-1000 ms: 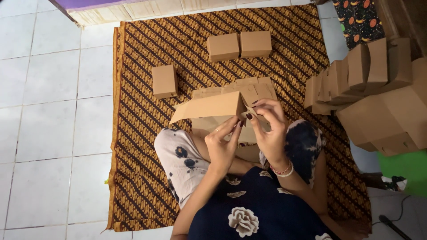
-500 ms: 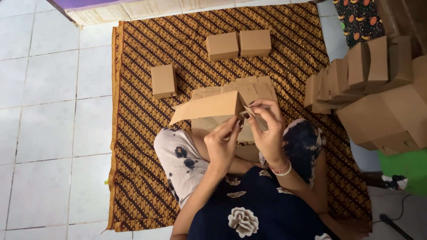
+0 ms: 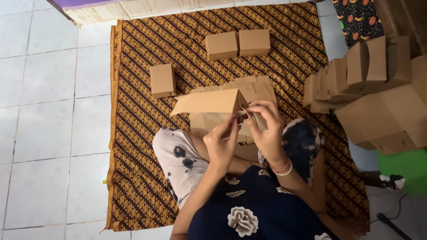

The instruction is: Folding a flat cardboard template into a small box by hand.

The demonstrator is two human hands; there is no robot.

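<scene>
**Flat carton blank in both hands**

Left hand [image 3: 221,144] and right hand [image 3: 267,129] pinch a brown cardboard blank [image 3: 209,101] at its right end, fingers closed on it, above the lap. Three folded boxes [image 3: 237,43] sit on the patterned mat [image 3: 133,133]; more stacked right.

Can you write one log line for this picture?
left hand and right hand: folding flat brown cardboard box | three finished boxes on mat

— What lies on the patterned mat [image 3: 142,146]?
— Two folded brown boxes [image 3: 237,43] side by side at its far edge; a third box [image 3: 162,80] apart, to the left.
— And beyond it?
— White floor tiles [image 3: 49,133] left; a heap of folded boxes [image 3: 356,71] right, beside a green patch [image 3: 407,164].
</scene>
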